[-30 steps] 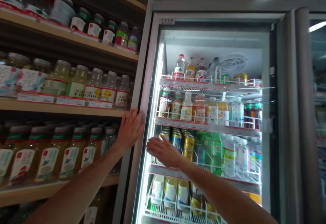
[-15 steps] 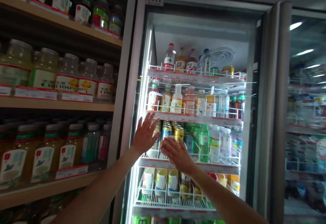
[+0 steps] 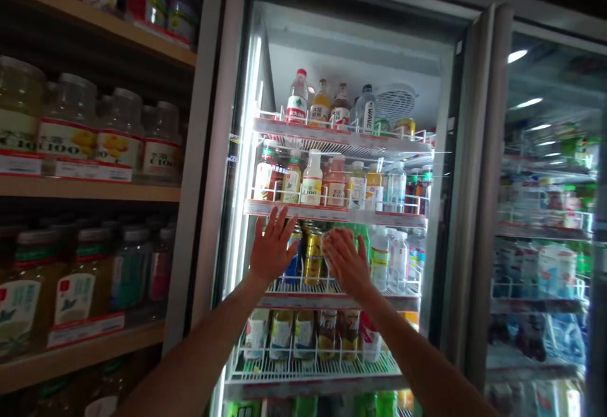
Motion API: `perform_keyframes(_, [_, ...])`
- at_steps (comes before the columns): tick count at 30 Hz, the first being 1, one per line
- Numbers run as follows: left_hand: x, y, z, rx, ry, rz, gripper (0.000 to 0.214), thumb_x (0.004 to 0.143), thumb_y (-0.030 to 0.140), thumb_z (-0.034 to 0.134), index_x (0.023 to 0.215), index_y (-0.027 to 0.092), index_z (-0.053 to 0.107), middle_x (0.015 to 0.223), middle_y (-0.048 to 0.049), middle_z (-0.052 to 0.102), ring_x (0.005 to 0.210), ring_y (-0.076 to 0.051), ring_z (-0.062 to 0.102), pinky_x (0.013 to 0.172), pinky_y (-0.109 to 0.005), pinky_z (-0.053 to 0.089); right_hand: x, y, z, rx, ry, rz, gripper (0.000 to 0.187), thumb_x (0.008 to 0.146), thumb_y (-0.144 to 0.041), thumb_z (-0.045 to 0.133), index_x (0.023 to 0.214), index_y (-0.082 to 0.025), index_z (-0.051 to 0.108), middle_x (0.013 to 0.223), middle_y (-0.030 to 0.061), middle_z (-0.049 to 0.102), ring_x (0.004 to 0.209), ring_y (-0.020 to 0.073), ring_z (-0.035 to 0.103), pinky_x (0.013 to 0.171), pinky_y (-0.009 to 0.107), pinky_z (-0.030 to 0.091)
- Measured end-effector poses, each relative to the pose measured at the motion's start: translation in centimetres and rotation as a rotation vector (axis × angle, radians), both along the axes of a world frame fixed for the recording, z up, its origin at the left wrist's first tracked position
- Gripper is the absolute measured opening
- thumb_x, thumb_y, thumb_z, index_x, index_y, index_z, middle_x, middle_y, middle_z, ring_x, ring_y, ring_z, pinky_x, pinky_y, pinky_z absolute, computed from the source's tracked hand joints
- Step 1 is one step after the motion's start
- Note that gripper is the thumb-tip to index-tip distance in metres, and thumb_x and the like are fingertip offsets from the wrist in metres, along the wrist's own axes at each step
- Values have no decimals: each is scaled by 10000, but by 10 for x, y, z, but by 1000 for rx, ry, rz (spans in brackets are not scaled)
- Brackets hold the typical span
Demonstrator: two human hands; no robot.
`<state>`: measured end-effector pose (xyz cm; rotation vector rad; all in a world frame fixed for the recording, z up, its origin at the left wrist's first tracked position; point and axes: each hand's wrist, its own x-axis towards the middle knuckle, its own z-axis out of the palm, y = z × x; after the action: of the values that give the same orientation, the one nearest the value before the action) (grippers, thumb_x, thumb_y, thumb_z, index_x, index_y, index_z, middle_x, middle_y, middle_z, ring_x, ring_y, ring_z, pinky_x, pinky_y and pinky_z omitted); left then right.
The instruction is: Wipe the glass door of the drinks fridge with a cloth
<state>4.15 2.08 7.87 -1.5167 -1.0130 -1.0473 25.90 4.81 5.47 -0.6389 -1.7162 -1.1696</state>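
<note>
My left hand (image 3: 274, 249) is flat with fingers spread, laid against or very near the glass door (image 3: 370, 43) of a lit drinks fridge. It holds nothing. To its right, my right hand (image 3: 346, 262) is tilted leftward, its fingers close together over what looks like a small pale cloth (image 3: 325, 241) at the glass. Most of that cloth is hidden under the fingers. Between the hands, behind the glass, a gold can (image 3: 313, 255) and a blue can (image 3: 293, 257) show on a wire shelf.
Wooden shelves (image 3: 90, 188) with rows of bottled drinks stand close on the left. Metal door frames (image 3: 467, 202) run upright on the right, with a second glass-fronted fridge (image 3: 545, 227) beyond them. Bottles (image 3: 312, 180) fill the rack above my hands.
My view has shifted to the right, so the fridge sits farther left. Relative to the door, my right hand has moved right and up, away from my left hand, which stays flat.
</note>
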Motion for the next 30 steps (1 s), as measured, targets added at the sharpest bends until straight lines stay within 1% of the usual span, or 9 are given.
perform_keyframes(3, [-1,-1,2,24,9,3,578,881,331,449,1417,213,269,1472,-107,287,1404,-239,118,1133,-489,100,10,8,35,12,252,-48,437,887,-239,412,1322,-207,436,1378,89,470,1376,210,253,1107,487,195])
perform_keyframes(5, [-1,-1,2,26,10,-2,590,884,325,447,1427,225,241,1478,-103,271,1401,-239,126,1133,-489,103,10,8,41,8,304,-54,436,890,-234,396,1322,-193,443,1386,101,458,1378,218,249,1102,486,207])
perform_keyframes(9, [-1,-2,3,31,25,-3,616,884,318,452,1439,230,201,1479,-106,270,1401,-243,127,1129,-493,120,14,3,5,1,112,-23,438,863,-218,435,1299,-223,472,1349,83,503,1384,218,239,1110,488,200])
perform_keyframes(12, [-1,-2,3,59,41,9,632,880,305,459,1443,215,186,1474,-123,279,1402,-251,122,1123,-500,129,43,8,-12,6,46,-68,435,865,-226,432,1296,-267,472,1324,65,531,1345,211,328,1112,490,193])
perform_keyframes(15, [-1,-1,3,74,44,10,645,878,307,464,1446,213,173,1478,-126,268,1402,-253,119,1124,-503,125,81,21,1,39,364,-145,437,885,-241,382,1316,-227,455,1328,114,517,1313,252,378,1064,522,259])
perform_keyframes(18, [-1,0,3,73,44,-1,645,878,315,462,1446,220,172,1483,-118,256,1402,-251,122,1127,-503,119,88,27,12,42,639,-163,462,898,-268,347,1343,-169,420,1355,172,470,1322,291,351,1016,565,299])
perform_keyframes(22, [-1,-1,3,64,34,-17,650,876,318,464,1447,237,163,1494,-100,231,1401,-245,127,1134,-494,113,60,18,-5,-17,437,-88,460,880,-235,377,1336,-204,428,1383,136,446,1363,246,285,1064,514,272])
perform_keyframes(25, [-1,-2,4,54,27,-21,663,875,321,467,1449,249,145,1499,-88,220,1403,-242,124,1135,-491,114,69,17,-11,-18,285,-98,426,868,-236,396,1285,-239,482,1354,101,486,1340,227,334,1085,507,244])
perform_keyframes(30, [-1,-2,3,62,32,-9,658,881,317,456,1452,238,138,1492,-97,236,1403,-239,121,1132,-490,117,114,32,11,52,829,-192,461,884,-285,338,1312,-157,451,1344,204,460,1281,298,399,977,570,342])
